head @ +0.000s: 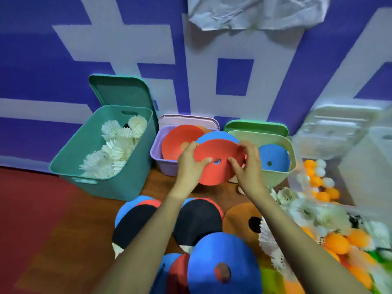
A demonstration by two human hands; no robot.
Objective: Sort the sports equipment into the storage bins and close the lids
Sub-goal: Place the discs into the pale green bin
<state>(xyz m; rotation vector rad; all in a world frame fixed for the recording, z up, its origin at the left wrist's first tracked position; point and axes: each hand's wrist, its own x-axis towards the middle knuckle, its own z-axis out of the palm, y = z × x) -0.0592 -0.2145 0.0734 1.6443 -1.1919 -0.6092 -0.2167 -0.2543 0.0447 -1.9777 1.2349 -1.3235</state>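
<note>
1. Head view: your left grip [188,164] and right grip [248,166] both pinch the red disc [220,149] at its edges, with a blue disc [216,136] stacked behind it.
2. Same view: the discs are held up in front of the purple bin [163,164] and the light green bin [275,177].

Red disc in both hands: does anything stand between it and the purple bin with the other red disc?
Nothing visible does. The purple bin is open, its lid leaning behind it; a blue disc sits behind the red disc.
</note>
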